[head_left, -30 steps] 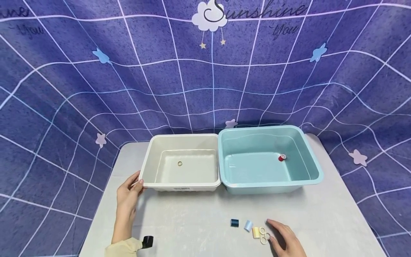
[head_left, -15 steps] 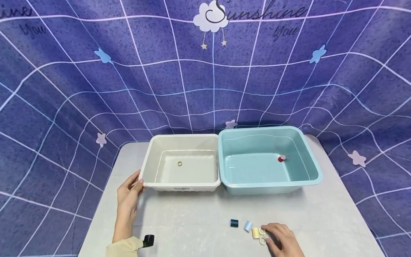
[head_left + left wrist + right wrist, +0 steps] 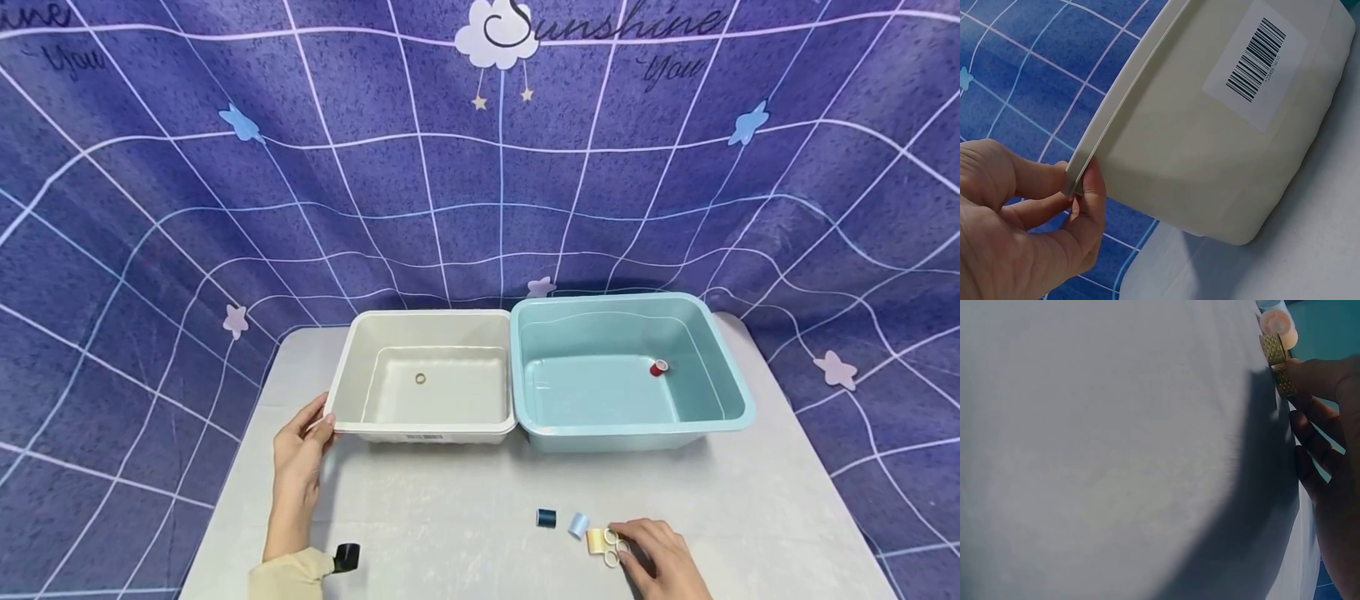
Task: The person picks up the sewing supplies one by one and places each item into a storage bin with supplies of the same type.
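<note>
My left hand [image 3: 298, 454] grips the front left corner of the off-white plastic tub [image 3: 420, 431]; in the left wrist view its thumb and fingers pinch the tub's rim [image 3: 1113, 103]. At the front right, my right hand [image 3: 660, 557] has thumb and index finger around a small group of gold ring thimbles [image 3: 611, 559]. Seen from the right wrist, the thumb is against a dimpled ring thimble [image 3: 1284, 379]. Right beside them lies a yellow thread spool [image 3: 596, 541], then a light blue spool [image 3: 578, 525] and a dark blue spool [image 3: 546, 518].
A light blue tub [image 3: 637, 431] stands against the off-white tub's right side, with a red thread spool [image 3: 658, 368] inside. One ring thimble [image 3: 420, 378] lies in the off-white tub. A purple patterned cloth [image 3: 480, 183] hangs behind the grey-white table [image 3: 435, 517].
My right hand has moved slightly left, its index finger and thumb closing in around the ring thimbles. The left hand stays on the off-white tub's corner.
</note>
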{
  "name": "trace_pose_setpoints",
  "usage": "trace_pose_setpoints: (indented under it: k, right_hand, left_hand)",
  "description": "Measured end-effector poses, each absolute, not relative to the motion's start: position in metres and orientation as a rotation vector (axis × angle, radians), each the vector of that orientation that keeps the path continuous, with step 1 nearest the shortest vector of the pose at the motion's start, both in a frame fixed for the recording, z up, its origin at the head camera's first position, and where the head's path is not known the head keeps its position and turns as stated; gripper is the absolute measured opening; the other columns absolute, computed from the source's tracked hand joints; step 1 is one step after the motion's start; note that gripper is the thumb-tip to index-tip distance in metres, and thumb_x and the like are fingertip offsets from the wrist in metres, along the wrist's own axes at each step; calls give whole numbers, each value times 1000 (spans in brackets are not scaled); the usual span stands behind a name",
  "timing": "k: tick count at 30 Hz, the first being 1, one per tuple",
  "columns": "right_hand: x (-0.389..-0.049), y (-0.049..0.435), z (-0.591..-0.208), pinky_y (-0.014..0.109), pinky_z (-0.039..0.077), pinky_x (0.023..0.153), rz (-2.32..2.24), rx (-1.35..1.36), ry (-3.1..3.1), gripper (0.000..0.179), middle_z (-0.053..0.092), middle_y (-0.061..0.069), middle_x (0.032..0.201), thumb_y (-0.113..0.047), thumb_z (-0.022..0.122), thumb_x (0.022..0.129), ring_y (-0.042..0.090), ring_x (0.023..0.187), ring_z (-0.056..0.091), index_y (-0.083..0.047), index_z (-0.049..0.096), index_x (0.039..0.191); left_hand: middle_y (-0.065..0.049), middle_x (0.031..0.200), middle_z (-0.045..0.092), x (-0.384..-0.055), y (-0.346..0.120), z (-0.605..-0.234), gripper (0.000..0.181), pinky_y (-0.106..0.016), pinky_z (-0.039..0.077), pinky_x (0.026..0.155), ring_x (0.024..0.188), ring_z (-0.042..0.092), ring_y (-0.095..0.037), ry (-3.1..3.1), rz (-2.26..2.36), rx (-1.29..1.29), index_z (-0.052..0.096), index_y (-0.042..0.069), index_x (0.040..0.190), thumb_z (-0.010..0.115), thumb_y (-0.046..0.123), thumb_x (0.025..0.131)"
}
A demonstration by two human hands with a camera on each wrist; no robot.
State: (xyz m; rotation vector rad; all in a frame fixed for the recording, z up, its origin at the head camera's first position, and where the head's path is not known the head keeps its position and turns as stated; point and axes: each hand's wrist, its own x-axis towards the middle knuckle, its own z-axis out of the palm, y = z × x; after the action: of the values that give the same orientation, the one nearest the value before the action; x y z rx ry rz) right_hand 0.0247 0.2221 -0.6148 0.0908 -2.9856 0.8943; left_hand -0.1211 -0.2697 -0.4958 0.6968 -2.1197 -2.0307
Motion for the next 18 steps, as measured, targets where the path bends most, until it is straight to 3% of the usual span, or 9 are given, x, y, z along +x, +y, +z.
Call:
trace_pose_setpoints:
  k: [11, 18]
  right_hand:
    - [25, 222, -614, 38, 56, 87, 931, 124, -2893, 35, 64, -33, 105, -16, 86, 85, -3, 99, 61, -34, 77, 114]
    - [25, 223, -612, 21, 53, 71, 1027, 168, -2781, 32, 62, -26, 101, -9, 86, 83, -8, 86, 54, -27, 78, 108]
  left_hand:
    - [15, 112, 66, -121, -273, -497, 49, -10, 56, 72, 88, 62, 4, -2116, -2043, 696, 53, 5, 152, 59, 1, 103]
    - [12, 115, 66, -122, -272, -497, 50, -10, 57, 74, 93, 64, 2, -2122, -2035, 703, 53, 5, 152, 59, 0, 103]
